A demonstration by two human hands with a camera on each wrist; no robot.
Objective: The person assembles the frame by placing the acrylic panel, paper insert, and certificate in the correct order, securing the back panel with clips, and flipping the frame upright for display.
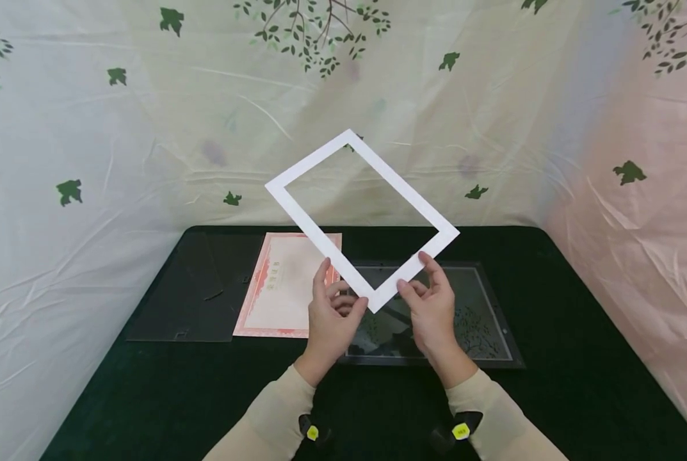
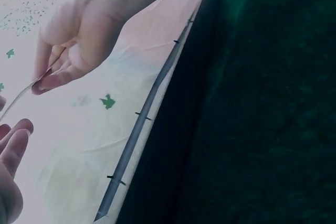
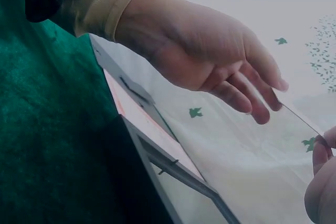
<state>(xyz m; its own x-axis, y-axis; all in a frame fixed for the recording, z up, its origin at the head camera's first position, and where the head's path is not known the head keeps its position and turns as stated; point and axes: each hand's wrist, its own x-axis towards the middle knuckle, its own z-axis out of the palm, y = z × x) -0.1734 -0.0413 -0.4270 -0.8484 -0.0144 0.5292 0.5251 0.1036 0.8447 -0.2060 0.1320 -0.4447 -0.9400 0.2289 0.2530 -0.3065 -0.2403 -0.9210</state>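
Observation:
A white picture mat (image 1: 399,183), a thin rectangular border with an open middle, is held up at a tilt, one corner pointing down. My left hand (image 1: 333,330) grips it by the lower left side, thumb at the bottom corner and index finger along the edge. On the lower right side my right hand (image 1: 437,320) pinches the border between thumb and fingers. The right wrist view catches the left hand (image 3: 210,56) with the mat's thin edge at its fingertips. Seen from the left wrist, the right hand (image 2: 86,35) pinches that same edge.
Below the hands lies a dark picture frame (image 1: 501,320) with a reflective pane; small metal tabs (image 2: 143,115) line its rim. A pink-bordered certificate (image 1: 280,314) lies left of it, beside a dark backing board (image 1: 187,301). All rest on a dark green cloth (image 1: 573,397). Printed curtains (image 1: 493,128) hang behind.

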